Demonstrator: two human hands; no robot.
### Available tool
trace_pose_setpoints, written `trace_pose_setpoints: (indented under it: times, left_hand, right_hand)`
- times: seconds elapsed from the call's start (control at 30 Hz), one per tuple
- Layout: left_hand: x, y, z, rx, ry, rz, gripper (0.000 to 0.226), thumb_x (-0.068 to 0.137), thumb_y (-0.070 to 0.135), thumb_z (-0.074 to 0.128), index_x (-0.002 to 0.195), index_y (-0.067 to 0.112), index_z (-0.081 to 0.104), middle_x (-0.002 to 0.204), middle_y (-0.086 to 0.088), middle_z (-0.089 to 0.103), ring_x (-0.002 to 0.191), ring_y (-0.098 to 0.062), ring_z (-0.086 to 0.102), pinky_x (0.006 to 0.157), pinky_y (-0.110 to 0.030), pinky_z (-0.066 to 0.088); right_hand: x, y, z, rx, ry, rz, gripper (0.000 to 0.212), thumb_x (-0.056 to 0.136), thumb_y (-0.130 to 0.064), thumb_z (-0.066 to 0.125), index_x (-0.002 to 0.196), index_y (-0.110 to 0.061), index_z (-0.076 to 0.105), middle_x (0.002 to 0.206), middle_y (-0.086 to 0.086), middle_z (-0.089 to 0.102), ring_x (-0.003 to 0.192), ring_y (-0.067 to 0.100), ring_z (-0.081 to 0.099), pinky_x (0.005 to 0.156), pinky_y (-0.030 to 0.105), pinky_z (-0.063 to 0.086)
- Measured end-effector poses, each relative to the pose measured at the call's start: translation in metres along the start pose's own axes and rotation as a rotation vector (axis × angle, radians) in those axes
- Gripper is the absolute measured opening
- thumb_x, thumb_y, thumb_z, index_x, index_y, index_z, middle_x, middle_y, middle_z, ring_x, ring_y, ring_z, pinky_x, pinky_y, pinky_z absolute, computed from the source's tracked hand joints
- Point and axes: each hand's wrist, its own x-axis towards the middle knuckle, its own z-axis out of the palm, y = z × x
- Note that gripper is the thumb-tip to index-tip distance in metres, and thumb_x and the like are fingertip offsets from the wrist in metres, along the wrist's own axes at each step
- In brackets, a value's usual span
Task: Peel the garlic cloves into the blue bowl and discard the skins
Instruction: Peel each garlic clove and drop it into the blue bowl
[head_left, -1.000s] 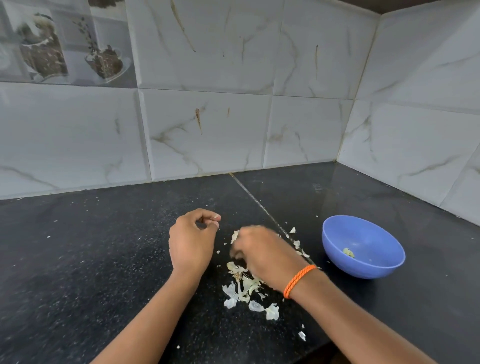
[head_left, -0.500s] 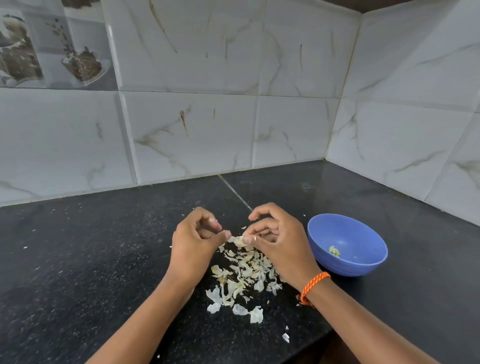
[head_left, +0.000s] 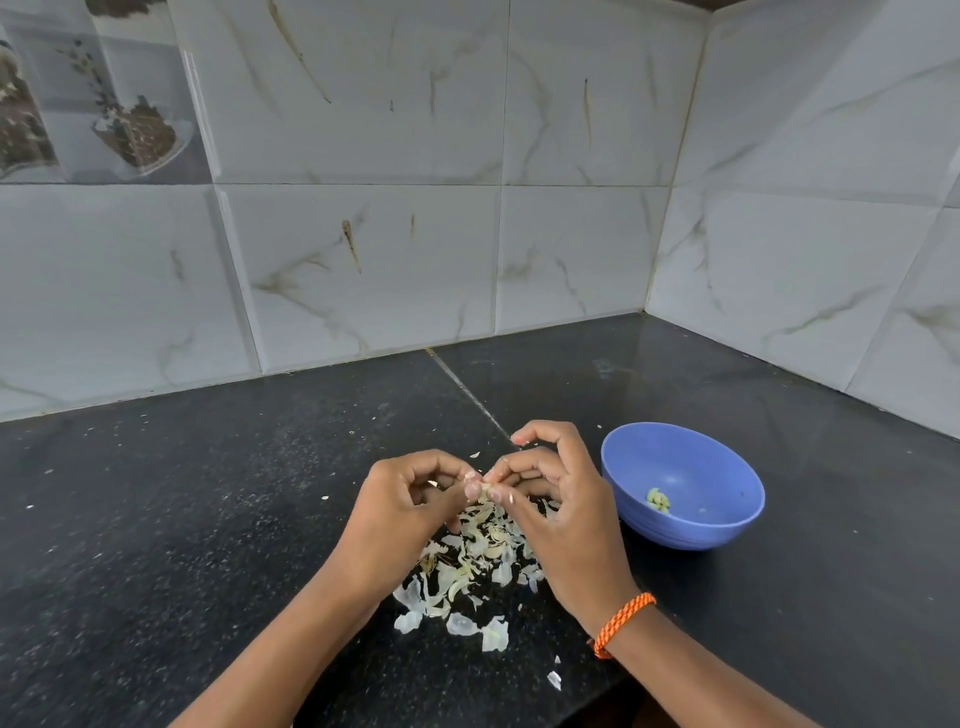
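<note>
A small pale garlic clove is pinched between the fingertips of my left hand and my right hand, a little above the black counter. Below the hands lies a heap of white garlic skins. The blue bowl stands just right of my right hand, and one peeled clove lies on its bottom. An orange braided band circles my right wrist.
The black stone counter meets white marble-look wall tiles at the back and on the right, forming a corner. Small skin flakes lie near the counter's front edge, and specks are scattered to the left.
My right hand rose from the skin pile and met the left hand; both now pinch a clove between them. The view has shifted slightly.
</note>
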Motion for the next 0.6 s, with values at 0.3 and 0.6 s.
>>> trace_pose_setpoints:
  times: [0.3,0.6]
  left_hand:
    - [-0.001,0.001,0.007,-0.043,-0.012,0.036,0.015,0.101,0.019,0.072,0.095,0.006,0.073,0.076,0.0,0.067,0.06,-0.015,0.06,0.058,-0.019,0.048]
    - [-0.003,0.0,0.013,-0.085,-0.007,0.087,0.016,0.102,0.031,0.068,0.09,0.022,0.074,0.078,-0.007,0.067,0.062,-0.022,0.057,0.061,-0.033,0.05]
  right_hand:
    - [-0.006,0.003,0.003,-0.196,0.057,-0.193,0.054,0.092,-0.004,0.08,0.122,-0.036,0.049,0.1,-0.017,0.07,0.094,0.012,0.071,0.08,0.021,0.057]
    - [-0.006,0.001,0.004,-0.07,0.088,-0.145,0.047,0.086,-0.002,0.085,0.117,-0.02,0.057,0.095,-0.01,0.073,0.084,0.017,0.074,0.077,0.026,0.06]
